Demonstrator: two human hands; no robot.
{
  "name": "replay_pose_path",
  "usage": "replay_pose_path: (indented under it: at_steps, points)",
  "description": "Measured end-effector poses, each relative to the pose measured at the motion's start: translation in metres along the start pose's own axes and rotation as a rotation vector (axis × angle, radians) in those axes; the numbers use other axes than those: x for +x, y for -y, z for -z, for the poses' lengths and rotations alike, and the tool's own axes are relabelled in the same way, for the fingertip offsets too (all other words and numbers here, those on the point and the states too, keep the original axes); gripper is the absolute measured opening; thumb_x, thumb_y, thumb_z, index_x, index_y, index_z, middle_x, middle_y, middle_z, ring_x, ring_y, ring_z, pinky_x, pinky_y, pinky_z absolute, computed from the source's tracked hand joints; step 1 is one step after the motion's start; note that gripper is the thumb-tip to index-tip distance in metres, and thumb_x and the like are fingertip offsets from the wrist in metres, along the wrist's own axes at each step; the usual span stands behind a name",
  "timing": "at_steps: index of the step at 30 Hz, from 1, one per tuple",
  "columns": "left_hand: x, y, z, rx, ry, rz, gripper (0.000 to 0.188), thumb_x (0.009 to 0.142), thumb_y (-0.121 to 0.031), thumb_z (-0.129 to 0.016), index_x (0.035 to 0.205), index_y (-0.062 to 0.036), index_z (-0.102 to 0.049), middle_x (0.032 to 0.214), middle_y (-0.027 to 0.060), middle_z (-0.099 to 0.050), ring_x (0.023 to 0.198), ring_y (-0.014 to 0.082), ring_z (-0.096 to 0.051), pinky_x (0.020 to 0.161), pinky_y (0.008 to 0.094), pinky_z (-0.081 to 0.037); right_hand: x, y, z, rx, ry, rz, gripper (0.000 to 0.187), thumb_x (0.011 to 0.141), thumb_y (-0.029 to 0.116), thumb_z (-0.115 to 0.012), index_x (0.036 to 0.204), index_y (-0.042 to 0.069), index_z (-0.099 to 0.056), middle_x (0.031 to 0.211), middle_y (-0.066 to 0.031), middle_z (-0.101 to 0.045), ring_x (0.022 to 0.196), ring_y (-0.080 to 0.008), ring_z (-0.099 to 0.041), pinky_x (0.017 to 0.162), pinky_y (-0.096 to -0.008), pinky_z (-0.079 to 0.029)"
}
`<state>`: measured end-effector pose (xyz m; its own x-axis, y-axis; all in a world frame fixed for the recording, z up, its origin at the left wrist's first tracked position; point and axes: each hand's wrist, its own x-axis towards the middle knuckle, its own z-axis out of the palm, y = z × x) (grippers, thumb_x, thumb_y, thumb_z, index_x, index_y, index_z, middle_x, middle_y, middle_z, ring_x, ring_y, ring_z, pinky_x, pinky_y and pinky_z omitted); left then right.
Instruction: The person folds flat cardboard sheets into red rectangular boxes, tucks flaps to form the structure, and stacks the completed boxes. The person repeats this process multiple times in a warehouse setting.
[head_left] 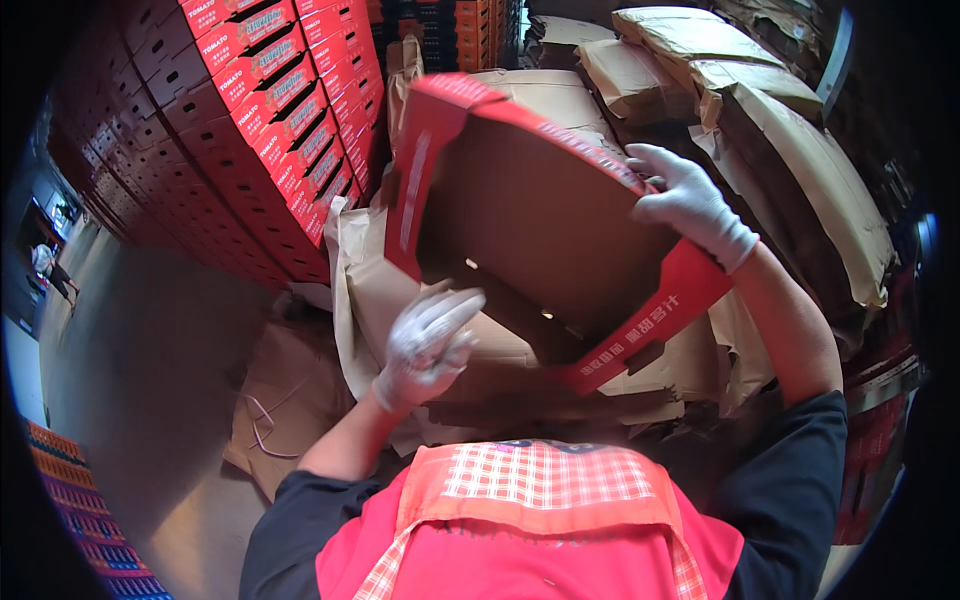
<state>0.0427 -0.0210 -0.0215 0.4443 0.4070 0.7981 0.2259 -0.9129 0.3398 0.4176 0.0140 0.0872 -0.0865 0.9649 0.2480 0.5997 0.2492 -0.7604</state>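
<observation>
A red cardboard tray box [540, 230] with a plain brown inside is held up, tilted, in front of me. My right hand [695, 200], in a white glove, grips its upper right rim, with the fingers over the edge. Close to the tray's lower left corner is my left hand [428, 345], also gloved in white. Its fingers are stretched out and somewhat blurred, and nothing shows in them. Beneath the tray lie flat brown cardboard sheets and wrapping paper [365, 290].
Tall stacks of red tray boxes [280, 110] rise at the left. Brown paper-wrapped bundles [800, 160] are piled at the right. On the floor at lower left lie a brown cardboard sheet [290, 390] and a loose strap [262, 425]. Another person [50, 265] is far off at the left.
</observation>
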Motion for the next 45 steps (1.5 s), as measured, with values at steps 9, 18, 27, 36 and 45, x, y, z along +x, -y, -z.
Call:
replay_pose_path:
  at_steps: [9, 18, 27, 36, 45]
  points:
    - [0.038, -0.004, -0.011, 0.06, 0.375, 0.024, 0.105, 0.075, -0.07, -0.07, 0.151, -0.0043, -0.036, 0.142, 0.0236, -0.044, 0.135, 0.0354, -0.043, 0.111, 0.0432, -0.034, -0.12, -0.176, -0.122, 0.525, -0.301, -0.89, 0.035, 0.086, 0.03, -0.077, 0.101, -0.002, -0.075, 0.095, -0.0077, -0.074, 0.085, -0.0134, -0.065, 0.076, -0.0312, -0.052]
    - [0.123, -0.063, -0.142, -0.241, 0.141, -0.256, 0.08, 0.067, -0.04, -0.084, 0.131, -0.0016, -0.057, 0.128, 0.0241, -0.058, 0.109, 0.0415, -0.06, 0.095, 0.0472, -0.05, -0.09, -0.084, 0.014, 0.47, -0.65, 0.047, 0.026, 0.102, 0.016, -0.056, 0.122, 0.0, -0.06, 0.099, -0.0047, -0.068, 0.086, -0.0091, -0.061, 0.078, -0.0235, -0.051]
    - [0.099, -0.066, -0.196, -0.359, -0.304, -0.043, 0.132, 0.062, -0.046, -0.088, 0.16, -0.0158, -0.004, 0.16, 0.0325, -0.004, 0.136, 0.0534, -0.036, 0.105, 0.0551, -0.04, -0.085, 0.032, 0.01, -0.356, 0.036, -0.109, 0.045, 0.072, 0.037, -0.083, 0.091, 0.003, -0.06, 0.083, -0.0085, -0.06, 0.077, -0.0183, -0.06, 0.073, -0.0344, -0.05]
    - [0.085, -0.076, -0.205, -0.567, 0.062, 0.403, 0.131, 0.059, -0.056, -0.084, 0.153, -0.0037, -0.009, 0.151, 0.0242, -0.023, 0.144, 0.0436, -0.019, 0.119, 0.05, -0.017, -0.046, 0.045, -0.007, -0.644, 0.21, -0.226, 0.018, 0.073, 0.014, -0.066, 0.083, 0.005, -0.055, 0.079, -0.012, -0.063, 0.071, -0.028, -0.062, 0.068, -0.0375, -0.049]
    - [0.077, -0.058, -0.179, -0.708, 0.046, 0.36, 0.133, 0.059, -0.044, -0.09, 0.153, -0.002, -0.007, 0.153, 0.0263, -0.016, 0.143, 0.0406, -0.024, 0.115, 0.047, -0.031, -0.006, 0.059, -0.061, -0.319, 0.24, 0.069, 0.028, 0.085, 0.01, -0.064, 0.111, 0.001, -0.062, 0.088, -0.0092, -0.066, 0.084, -0.0205, -0.066, 0.079, -0.032, -0.051]
